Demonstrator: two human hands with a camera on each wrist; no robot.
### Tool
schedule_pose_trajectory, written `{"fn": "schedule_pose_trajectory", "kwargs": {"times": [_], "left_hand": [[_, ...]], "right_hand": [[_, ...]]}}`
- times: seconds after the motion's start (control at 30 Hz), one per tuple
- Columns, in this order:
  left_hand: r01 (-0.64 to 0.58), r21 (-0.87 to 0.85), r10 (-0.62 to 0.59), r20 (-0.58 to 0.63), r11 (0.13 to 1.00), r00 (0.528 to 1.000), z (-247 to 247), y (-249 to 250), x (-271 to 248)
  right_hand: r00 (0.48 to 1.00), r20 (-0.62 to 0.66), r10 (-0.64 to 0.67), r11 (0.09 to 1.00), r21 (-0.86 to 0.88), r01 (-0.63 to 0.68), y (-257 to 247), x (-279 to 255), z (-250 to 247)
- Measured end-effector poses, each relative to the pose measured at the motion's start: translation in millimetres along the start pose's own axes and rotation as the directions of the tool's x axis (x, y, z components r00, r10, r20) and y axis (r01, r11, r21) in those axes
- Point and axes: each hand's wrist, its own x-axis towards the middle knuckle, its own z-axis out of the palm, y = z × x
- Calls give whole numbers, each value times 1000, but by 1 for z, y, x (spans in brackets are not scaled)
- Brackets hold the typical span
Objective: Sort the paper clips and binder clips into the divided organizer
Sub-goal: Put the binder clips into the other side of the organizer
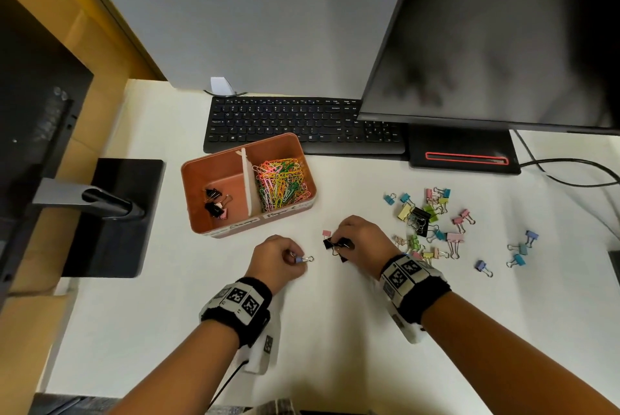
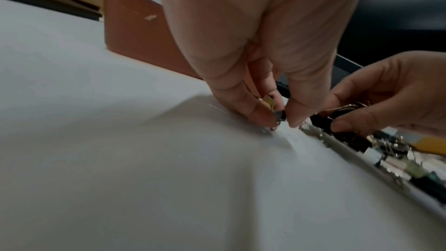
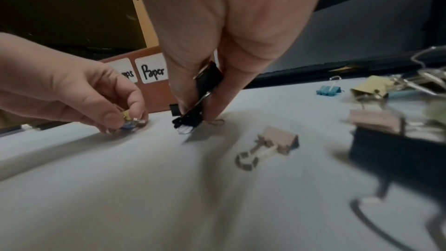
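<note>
A brown divided organizer [image 1: 201, 168] stands on the white desk; its right half holds coloured paper clips [image 1: 281, 181], its left half a few binder clips [image 1: 214, 205]. My left hand [image 1: 295, 258] pinches a small blue binder clip [image 1: 303, 259] against the desk, also seen as a blue binder clip [image 3: 129, 125] in the right wrist view. My right hand [image 1: 339, 243] grips black binder clips [image 1: 337, 243], the same black binder clips [image 3: 205, 87] seen close up. A pink binder clip [image 1: 326, 233] lies just beyond them. Loose coloured binder clips [image 1: 432, 223] are scattered to the right.
A black keyboard [image 1: 302, 123] lies behind the organizer, with a monitor [image 1: 486, 45] and its base [image 1: 463, 153] at the back right. A second monitor stand [image 1: 110, 213] sits left of the organizer. Cables [image 1: 570, 170] run at the far right.
</note>
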Motion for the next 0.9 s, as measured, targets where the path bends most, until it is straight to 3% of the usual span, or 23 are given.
{"fn": "schedule_pose_trajectory", "kwargs": {"times": [0.2,0.3,0.43,0.57,0.7,0.8,0.9], "left_hand": [[-51,-185,38,-69,981,997,-49,21,-26],[-100,-149,62,-241,984,969,-99,26,-30],[-63,-149,-5,-417,987,909,-155,18,-11],[-15,7,16,-377,1000,926,-169,20,-4],[-187,23,180,-399,982,899,-150,34,-21],[-293,6,287,-213,956,934,-112,36,-27],[-326,-7,326,0,945,945,-67,38,-22]], "right_hand": [[977,-70,-200,978,46,203,-44,2,-16],[939,-140,-314,945,50,324,-89,19,-22],[951,-190,-244,954,130,271,-151,64,-17],[973,-152,-171,974,120,190,-173,74,-21],[946,-284,-157,980,72,185,-120,38,-29],[988,-143,-58,996,-71,48,-53,2,-22],[998,68,-5,974,-224,20,-10,-27,-6]]}}
